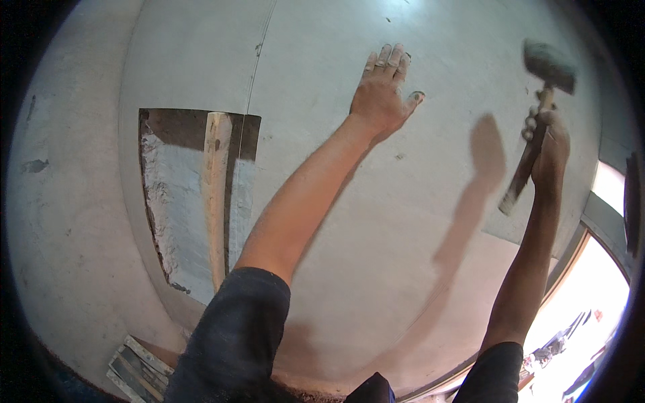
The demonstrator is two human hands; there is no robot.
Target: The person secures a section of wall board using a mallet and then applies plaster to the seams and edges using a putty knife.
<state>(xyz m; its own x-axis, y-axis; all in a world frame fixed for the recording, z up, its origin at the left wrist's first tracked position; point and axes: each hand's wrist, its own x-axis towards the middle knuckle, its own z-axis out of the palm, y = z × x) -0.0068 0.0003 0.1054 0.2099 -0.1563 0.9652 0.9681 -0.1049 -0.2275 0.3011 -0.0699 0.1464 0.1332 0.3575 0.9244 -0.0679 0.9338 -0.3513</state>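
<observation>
My left hand (384,97) lies flat against a large pale grey wall panel (376,208), its dusty fingers stretched upward and the thumb out to the right. My right hand (552,138) is raised at the right and wrapped round the wooden handle of a hammer (549,67). The hammer's dark, blocky head points up and is smeared by motion. Its handle end sticks out below the fist. The hammer's head appears apart from the panel, and an arm's shadow falls on the panel between my two arms.
A rectangular opening (185,201) is cut in the panel at the left, with rough white wall behind it and an upright wooden batten (215,181) in it. A slatted wooden piece (138,369) lies at the lower left. A bright doorway (578,302) stands at the lower right.
</observation>
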